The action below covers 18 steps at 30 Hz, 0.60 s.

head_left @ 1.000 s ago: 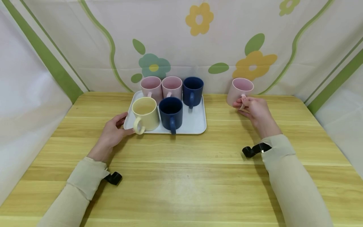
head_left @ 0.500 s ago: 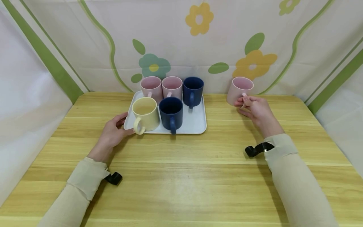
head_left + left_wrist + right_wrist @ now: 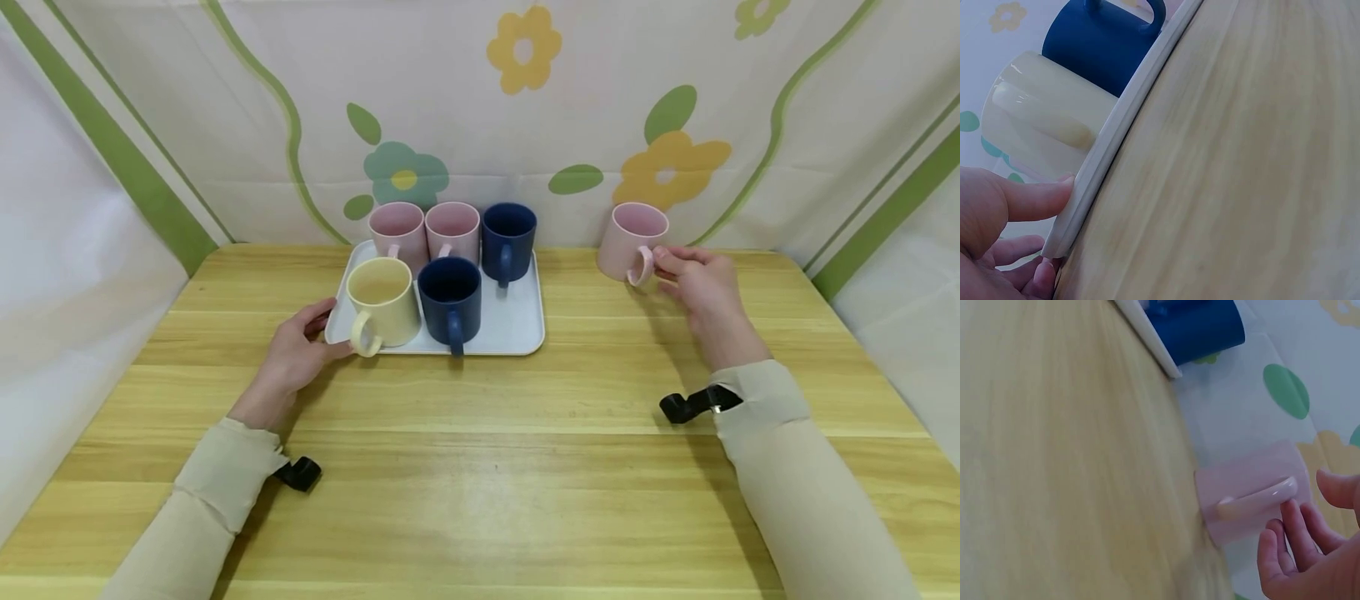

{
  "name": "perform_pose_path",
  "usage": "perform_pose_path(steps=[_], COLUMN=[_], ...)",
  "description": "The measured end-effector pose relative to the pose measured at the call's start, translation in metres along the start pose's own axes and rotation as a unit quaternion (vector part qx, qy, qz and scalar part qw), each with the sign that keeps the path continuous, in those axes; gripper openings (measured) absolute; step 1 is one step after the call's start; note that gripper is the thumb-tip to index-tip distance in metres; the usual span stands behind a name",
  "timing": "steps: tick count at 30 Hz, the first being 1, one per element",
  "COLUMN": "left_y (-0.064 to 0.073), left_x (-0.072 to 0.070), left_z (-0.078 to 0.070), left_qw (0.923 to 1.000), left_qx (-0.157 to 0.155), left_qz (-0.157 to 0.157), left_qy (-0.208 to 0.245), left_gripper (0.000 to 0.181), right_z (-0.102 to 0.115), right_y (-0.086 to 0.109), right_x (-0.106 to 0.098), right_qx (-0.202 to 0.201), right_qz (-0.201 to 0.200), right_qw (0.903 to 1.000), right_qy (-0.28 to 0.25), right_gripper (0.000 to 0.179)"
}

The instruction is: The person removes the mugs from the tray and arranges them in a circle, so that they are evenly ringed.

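A lone pink mug [image 3: 621,250] stands upright on the table at the back right, its handle [image 3: 1260,499] facing my right hand [image 3: 707,292]. That hand's fingers are spread loosely beside the handle without curling round it; one fingertip is close to or touching it. My left hand [image 3: 294,352] grips the near left corner of a white tray [image 3: 517,333], thumb on the rim and fingers round the edge. On the tray stand a yellow mug [image 3: 392,308], two dark blue mugs, front [image 3: 457,304] and back [image 3: 510,242], and two pink mugs [image 3: 401,242] partly hidden behind.
A wooden table [image 3: 480,467] extends in front of the tray and between the two arms. Close behind the mugs hangs a white cloth [image 3: 480,100] printed with flowers. White side cloths flank the table.
My right hand has let go of the pink mug's handle and drawn back to the right, fingers loosening. The mug has stayed in place. My left hand still holds the tray.
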State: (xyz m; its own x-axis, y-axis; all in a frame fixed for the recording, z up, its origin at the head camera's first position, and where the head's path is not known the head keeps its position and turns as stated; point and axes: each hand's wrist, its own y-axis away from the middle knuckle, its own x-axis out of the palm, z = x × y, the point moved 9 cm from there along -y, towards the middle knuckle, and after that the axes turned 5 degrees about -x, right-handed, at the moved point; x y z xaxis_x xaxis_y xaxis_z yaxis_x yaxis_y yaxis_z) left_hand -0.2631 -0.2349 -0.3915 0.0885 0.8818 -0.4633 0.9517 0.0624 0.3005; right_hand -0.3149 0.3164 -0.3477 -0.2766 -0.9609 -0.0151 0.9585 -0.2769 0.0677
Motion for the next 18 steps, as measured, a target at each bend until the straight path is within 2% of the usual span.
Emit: perform_pose_path(steps=[4,7,13,18], left_y=[0.001,0.002,0.0,-0.002], left_x=[-0.002,-0.002,0.0,-0.001], left_z=[0.001,0.002,0.002,0.001], left_qw=[1.0,1.0,1.0,1.0], left_qx=[-0.002,-0.002,-0.001,0.002], left_qz=[-0.002,-0.002,0.002,-0.001], left_qy=[-0.001,-0.002,0.002,0.006], left_gripper=[0.091,0.091,0.092,0.092], right_z=[0.017,0.028,0.039,0.039], right_y=[0.008,0.016,0.033,0.049], right_x=[0.003,0.013,0.045,0.08], right_qx=[-0.034,-0.05,-0.064,-0.061], right_qz=[-0.021,-0.013,0.045,0.108], right_qw=[0.9992,0.9987,0.9962,0.992], right_qy=[0.004,0.002,-0.038,-0.022], right_gripper=[0.016,0.017,0.014,0.013])
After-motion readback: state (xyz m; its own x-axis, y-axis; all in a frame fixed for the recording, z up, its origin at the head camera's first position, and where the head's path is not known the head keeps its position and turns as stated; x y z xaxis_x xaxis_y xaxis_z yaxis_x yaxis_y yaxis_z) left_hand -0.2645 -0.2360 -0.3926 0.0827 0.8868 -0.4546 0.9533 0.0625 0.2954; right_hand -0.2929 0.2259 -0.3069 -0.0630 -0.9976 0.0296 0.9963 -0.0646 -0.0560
